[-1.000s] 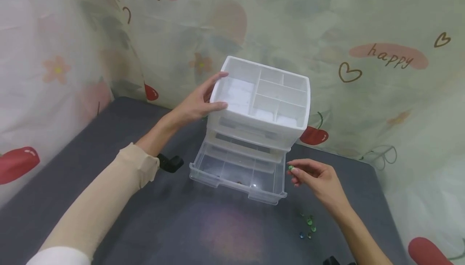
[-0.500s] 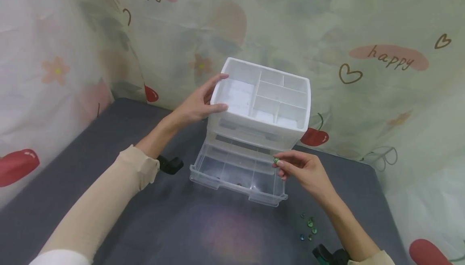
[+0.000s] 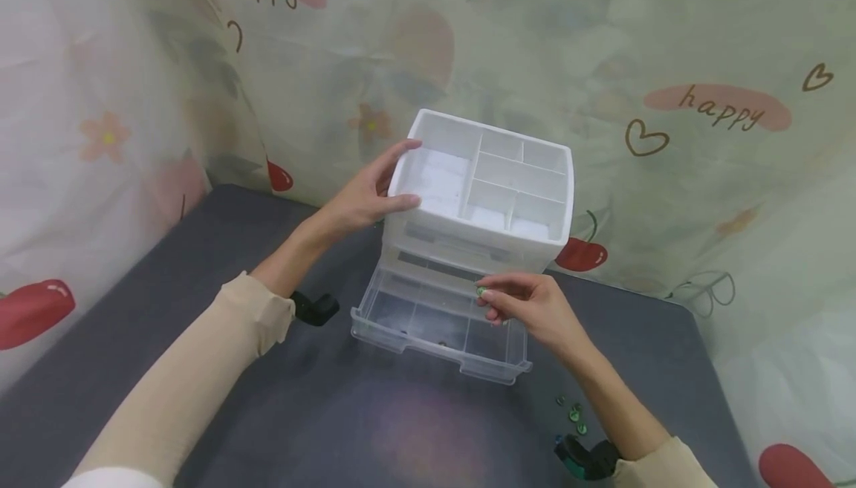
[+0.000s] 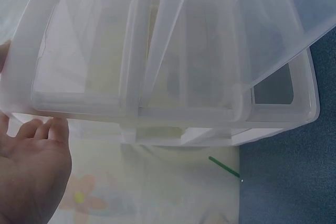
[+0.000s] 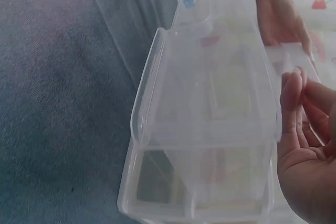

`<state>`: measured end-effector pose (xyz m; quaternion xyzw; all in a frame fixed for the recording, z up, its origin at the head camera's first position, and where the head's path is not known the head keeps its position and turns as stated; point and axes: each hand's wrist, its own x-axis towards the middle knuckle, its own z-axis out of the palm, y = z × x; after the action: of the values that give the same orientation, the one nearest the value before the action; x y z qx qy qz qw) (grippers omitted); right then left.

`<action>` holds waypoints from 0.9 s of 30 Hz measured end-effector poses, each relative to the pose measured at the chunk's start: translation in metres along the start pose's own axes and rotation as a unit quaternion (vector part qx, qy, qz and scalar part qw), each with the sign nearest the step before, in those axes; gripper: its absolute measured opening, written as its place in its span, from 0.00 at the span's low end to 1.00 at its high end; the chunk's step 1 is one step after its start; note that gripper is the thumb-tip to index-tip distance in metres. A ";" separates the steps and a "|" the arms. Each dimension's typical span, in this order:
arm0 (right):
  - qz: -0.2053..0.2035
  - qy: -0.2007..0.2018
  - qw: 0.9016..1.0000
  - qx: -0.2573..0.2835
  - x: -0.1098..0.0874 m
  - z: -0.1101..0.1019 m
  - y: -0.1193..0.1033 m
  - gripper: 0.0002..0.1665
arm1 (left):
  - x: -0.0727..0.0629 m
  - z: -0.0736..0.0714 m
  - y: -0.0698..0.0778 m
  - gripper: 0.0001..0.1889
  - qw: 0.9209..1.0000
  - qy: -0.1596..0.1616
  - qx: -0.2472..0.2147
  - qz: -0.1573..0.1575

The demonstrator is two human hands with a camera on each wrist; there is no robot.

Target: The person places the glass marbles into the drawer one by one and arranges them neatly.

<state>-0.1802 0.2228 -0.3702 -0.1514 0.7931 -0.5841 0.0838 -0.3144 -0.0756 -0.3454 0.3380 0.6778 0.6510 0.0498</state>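
Right hand (image 3: 535, 308) pinches 1 small green piece (image 3: 480, 291) — the extended clear drawer (image 3: 435, 347) lies mostly toward 8 o'clock; left hand (image 3: 364, 191) grips the white organizer (image 3: 468, 228) at 9 o'clock.

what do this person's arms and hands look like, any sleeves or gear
The left hand and right hand are ungloved. The left sleeve is beige, with white fabric higher up; the right sleeve is beige too. The left wrist device is black, the right wrist device black and green.
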 end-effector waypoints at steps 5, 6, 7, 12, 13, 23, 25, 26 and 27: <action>0.011 -0.010 1.000 0.022 0.010 0.009 -0.001 0.17 | 0.001 0.000 0.001 0.42 1.000 0.000 0.005 -0.001; 0.014 -0.011 1.000 0.024 0.011 0.010 -0.001 0.16 | 0.001 0.000 0.001 0.42 1.000 0.000 0.007 -0.001; 0.016 -0.013 0.999 0.028 0.013 0.012 -0.001 0.16 | 0.001 0.000 0.001 0.42 1.000 0.000 0.009 -0.002; 0.031 -0.016 0.999 0.039 0.021 0.018 0.001 0.17 | 0.001 0.000 0.001 0.41 1.000 0.002 0.013 -0.004; 0.035 -0.016 0.998 0.040 0.023 0.020 0.001 0.18 | 0.001 0.001 0.001 0.41 1.000 0.001 0.011 -0.004; 0.069 -0.034 0.996 0.041 0.036 0.032 0.002 0.19 | 0.000 0.002 0.003 0.41 1.000 -0.001 0.002 -0.001; 0.074 -0.043 0.995 0.049 0.039 0.036 0.005 0.18 | 0.000 0.002 0.003 0.41 1.000 -0.001 0.003 -0.002; 0.079 -0.047 0.994 0.054 0.040 0.037 0.006 0.18 | 0.000 0.002 0.003 0.41 1.000 -0.001 0.004 -0.002; 0.085 -0.049 0.993 0.058 0.041 0.039 0.007 0.17 | -0.001 0.002 0.003 0.41 1.000 -0.001 0.004 -0.002</action>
<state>-0.2079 0.1757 -0.3870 -0.1071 0.7628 -0.6116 0.1808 -0.3116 -0.0741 -0.3432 0.3375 0.6813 0.6475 0.0504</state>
